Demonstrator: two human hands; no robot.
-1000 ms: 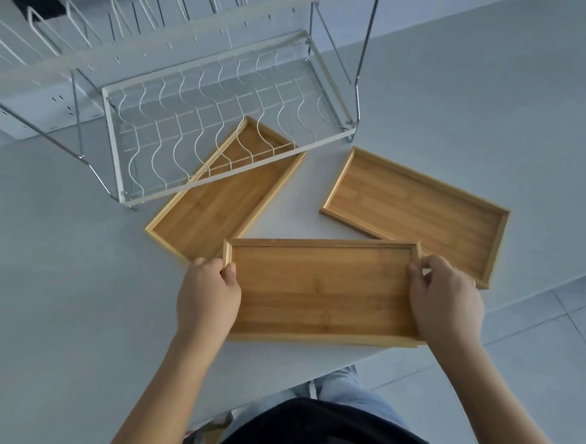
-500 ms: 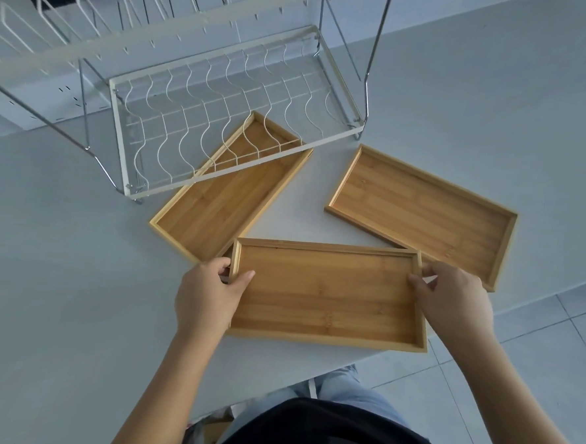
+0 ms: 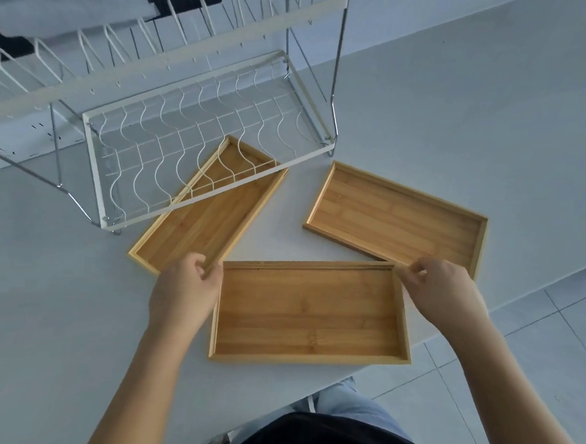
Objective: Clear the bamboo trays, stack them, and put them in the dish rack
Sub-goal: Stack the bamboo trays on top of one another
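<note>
Three empty bamboo trays lie on the white table. The near tray (image 3: 310, 312) rests flat in front of me, with neither hand on its sides. The left tray (image 3: 209, 223) is angled, its far end under the white wire dish rack (image 3: 200, 140). The right tray (image 3: 398, 214) lies apart near the table edge. My left hand (image 3: 184, 290) curls its fingers around the left tray's near right corner. My right hand (image 3: 442, 289) pinches the right tray's near rim, just beside the near tray's far right corner.
The dish rack has a lower wavy-wire shelf and an upper tier with upright prongs (image 3: 130, 47), on chrome legs (image 3: 336, 87). The table edge (image 3: 520, 297) runs diagonally at right, with tiled floor below. My lap sits at the bottom.
The near tray has been set down flat and let go. Both hands have slid from its short sides towards its far corners, onto the neighbouring trays' edges. The view has tilted up towards the rack.
</note>
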